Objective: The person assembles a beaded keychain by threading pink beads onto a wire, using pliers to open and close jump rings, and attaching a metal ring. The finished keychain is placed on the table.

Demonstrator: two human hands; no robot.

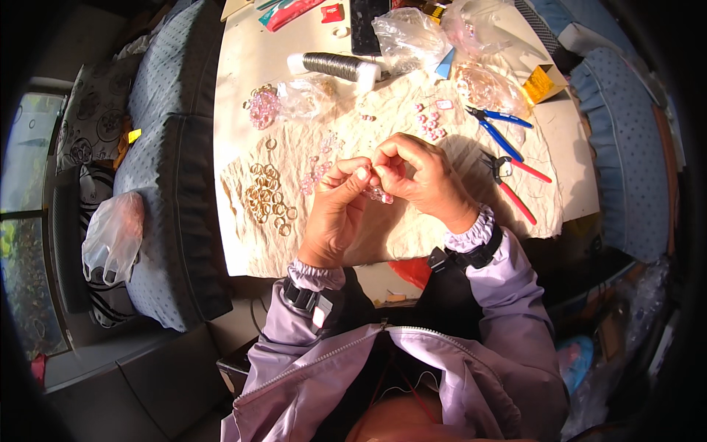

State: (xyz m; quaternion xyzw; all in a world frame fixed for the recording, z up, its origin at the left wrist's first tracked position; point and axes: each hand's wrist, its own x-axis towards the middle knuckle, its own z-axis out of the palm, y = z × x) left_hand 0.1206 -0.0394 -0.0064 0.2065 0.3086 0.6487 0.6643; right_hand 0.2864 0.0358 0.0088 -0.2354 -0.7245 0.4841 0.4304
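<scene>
Above the cloth, my left hand [335, 210] and my right hand [423, 177] meet fingertip to fingertip, both closed in a pinch. A short strand of pink beads [379, 194] hangs between them, partly hidden by the fingers. What lies right at the fingertips is too small to make out. Loose clear pink beads [315, 173] are scattered just beyond my left hand. Pink-and-white beads [430, 124] lie in a cluster beyond my right hand. To the left of my left hand is a pile of gold-coloured rings [266, 193].
A crumpled beige cloth [493, 210] covers much of the table. Blue-handled cutters [501, 134] and red-handled pliers [514, 177] lie at the right. Farther back are a wire spool [333, 66], plastic bags [412, 38] and a pink bead bunch [264, 109]. Blue padded seats [166, 191] flank the table.
</scene>
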